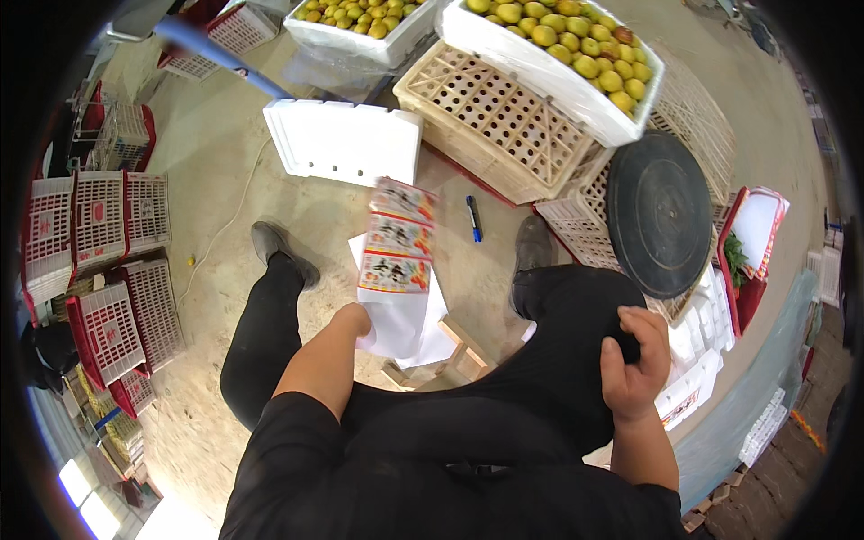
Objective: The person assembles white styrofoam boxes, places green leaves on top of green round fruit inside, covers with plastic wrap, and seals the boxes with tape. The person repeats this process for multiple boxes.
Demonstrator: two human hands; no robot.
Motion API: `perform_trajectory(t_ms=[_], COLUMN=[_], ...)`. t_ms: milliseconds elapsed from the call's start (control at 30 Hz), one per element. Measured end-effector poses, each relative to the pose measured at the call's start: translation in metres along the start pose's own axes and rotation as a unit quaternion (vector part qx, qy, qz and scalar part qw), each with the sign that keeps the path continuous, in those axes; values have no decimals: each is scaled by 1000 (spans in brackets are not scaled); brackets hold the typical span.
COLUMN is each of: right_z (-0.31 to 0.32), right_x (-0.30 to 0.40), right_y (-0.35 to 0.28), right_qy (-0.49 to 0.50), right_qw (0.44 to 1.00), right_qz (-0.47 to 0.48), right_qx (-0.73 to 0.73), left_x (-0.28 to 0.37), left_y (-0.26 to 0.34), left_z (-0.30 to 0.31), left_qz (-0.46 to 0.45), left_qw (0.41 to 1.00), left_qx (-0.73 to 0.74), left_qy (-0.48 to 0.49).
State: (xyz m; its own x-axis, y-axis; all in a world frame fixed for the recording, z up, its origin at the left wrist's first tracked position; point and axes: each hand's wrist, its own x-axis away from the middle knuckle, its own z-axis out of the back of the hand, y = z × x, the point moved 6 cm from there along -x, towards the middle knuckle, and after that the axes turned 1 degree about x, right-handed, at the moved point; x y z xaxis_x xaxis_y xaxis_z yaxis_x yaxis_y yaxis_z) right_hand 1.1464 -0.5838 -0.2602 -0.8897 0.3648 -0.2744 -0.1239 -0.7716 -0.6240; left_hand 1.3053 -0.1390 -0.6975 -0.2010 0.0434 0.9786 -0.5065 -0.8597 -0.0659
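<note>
My left hand (356, 320) is at the lower left edge of a long printed label sheet (397, 251), which hangs slightly blurred in front of me; most of its fingers are hidden behind the sheet's white lower part. Above my right thigh, my right hand (636, 363) is raised palm up with curled, parted fingers and nothing in it. White paper (437, 307) lies below and behind the label sheet. A blue marker pen (474, 219) rests on the floor between my feet. Beyond the sheet stands a white foam box lid (347, 138).
Foam boxes of yellow-green fruit (553, 101) stand ahead, one beside a beige plastic crate (499, 111). A round black lid (659, 214) is at my right. Stacked white and red baskets (101, 219) line the left. Near my lap is a wooden stool (466, 344); a cable (226, 226) crosses the floor.
</note>
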Motion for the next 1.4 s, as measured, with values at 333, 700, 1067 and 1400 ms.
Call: perform_trajectory(t_ms=[333,700,1067,1400], right_z=[-14,-22,-20,-19], right_x=[-13,-24,-20,-19], right_y=[11,13,15,12], right_qy=[-38,-83,-91,-44], right_qw=[995,984,986,992], right_qz=[-77,-107,-109,-86], right_qx=[51,112,86,83], left_x=[-30,-56,-53,-12], left_y=[-35,-25,-56,-236], left_z=[88,152,137,205], left_qz=[112,41,-30,33], left_qw=[951,929,945,800], left_qx=[202,255,233,431], left_qy=[206,266,226,416])
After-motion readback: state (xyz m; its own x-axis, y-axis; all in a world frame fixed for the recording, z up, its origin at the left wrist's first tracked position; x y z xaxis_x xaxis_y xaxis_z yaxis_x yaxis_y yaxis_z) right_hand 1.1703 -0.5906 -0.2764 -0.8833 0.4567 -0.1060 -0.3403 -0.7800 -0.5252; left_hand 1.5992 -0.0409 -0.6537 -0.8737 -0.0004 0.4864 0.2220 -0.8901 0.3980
